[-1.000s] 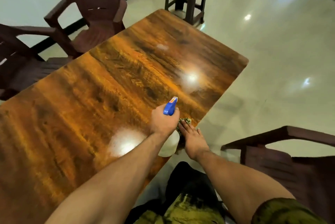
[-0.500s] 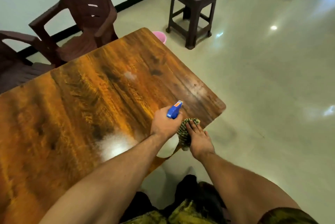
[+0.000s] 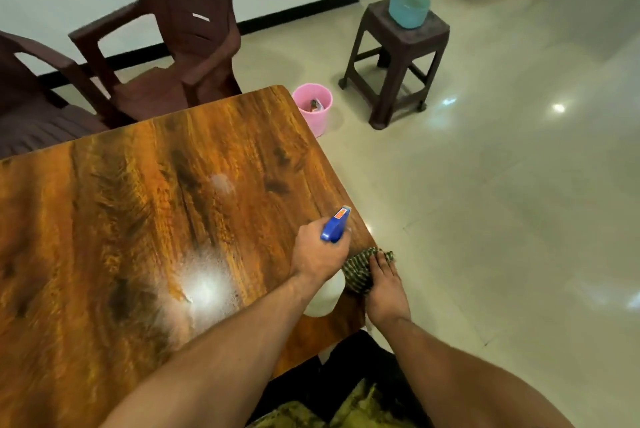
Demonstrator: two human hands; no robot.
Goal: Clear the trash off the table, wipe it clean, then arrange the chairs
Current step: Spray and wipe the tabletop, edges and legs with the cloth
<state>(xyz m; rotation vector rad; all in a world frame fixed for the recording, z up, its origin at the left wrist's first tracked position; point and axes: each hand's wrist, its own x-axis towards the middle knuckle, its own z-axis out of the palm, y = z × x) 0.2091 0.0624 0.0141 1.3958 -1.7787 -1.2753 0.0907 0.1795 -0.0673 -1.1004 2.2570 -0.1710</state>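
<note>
Left hand (image 3: 318, 251) is curled round the neck of a spray bottle (image 3: 335, 228). The blue trigger head points out over the right edge of the table (image 3: 138, 202), and the white body sits under the wrist, close above the wood. I cannot tell whether a finger is on the trigger.

Right hand (image 3: 384, 292) lies with straight fingers on a striped green cloth (image 3: 356, 271), pressing it onto the table's right edge, just beside the bottle.

A misted, glaring wet patch (image 3: 204, 285) shows on the tabletop beside the left forearm, and a small pale smear (image 3: 221, 183) lies nearer the table's middle.

On the floor just past the table's far right corner stands a pink bin (image 3: 313, 115) with some rubbish in it. Further beyond that corner is a brown stool (image 3: 398, 56) carrying a teal container (image 3: 408, 8).

Two brown plastic chairs stand along the table's far side: a tall-backed chair (image 3: 180, 46) near the far corner, turned at an angle, and a second chair (image 3: 34, 98) towards the far left.
</note>
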